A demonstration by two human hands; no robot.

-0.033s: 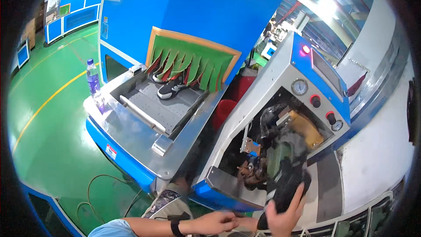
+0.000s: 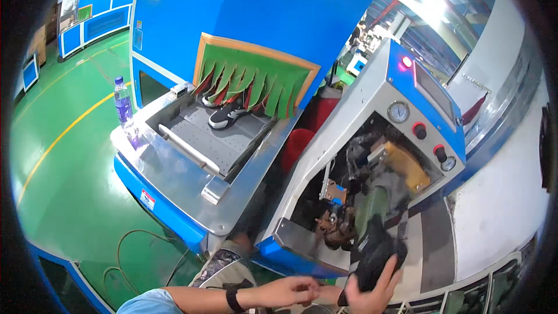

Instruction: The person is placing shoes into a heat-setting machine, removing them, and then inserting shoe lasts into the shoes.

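My right hand (image 2: pixel 372 293) sits at the lower edge and grips a black shoe (image 2: pixel 378 251), holding it up in front of the open bay of a white and blue press machine (image 2: pixel 372 99). My left hand (image 2: pixel 290 289), with a black wristband, reaches rightward just below the machine's metal ledge (image 2: pixel 305 244). Its fingers are close to the right hand, and whether they hold anything is unclear. Further off, a black and white shoe (image 2: pixel 225 116) lies on a grey conveyor belt (image 2: pixel 203 139) under a green fringe curtain (image 2: pixel 256 84).
The conveyor belongs to a large blue tunnel machine (image 2: pixel 261 6) with a steel apron. A water bottle (image 2: pixel 122 102) stands on the apron's left corner. A cable (image 2: pixel 133 250) loops on the green floor. The press machine has red knobs and round gauges (image 2: pixel 399 111).
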